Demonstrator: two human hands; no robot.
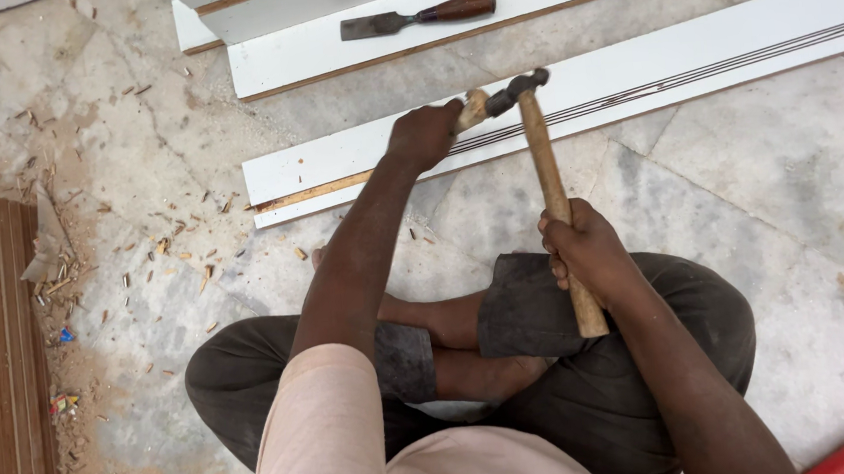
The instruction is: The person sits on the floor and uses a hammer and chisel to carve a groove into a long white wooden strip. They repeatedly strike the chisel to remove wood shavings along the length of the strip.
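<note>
The right hand (584, 249) grips a wooden-handled hammer (549, 167), its head touching the butt of a chisel (472, 110) clenched in the left hand (424, 134). The chisel meets a white board (630, 75) lying on the floor (788, 168). A second chisel (420, 15) rests on a farther board (346, 42).

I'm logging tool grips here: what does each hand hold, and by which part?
The right hand grips a wooden-handled hammer low on its handle. The left hand is wrapped around a wooden-handled chisel, by the handle.
</note>
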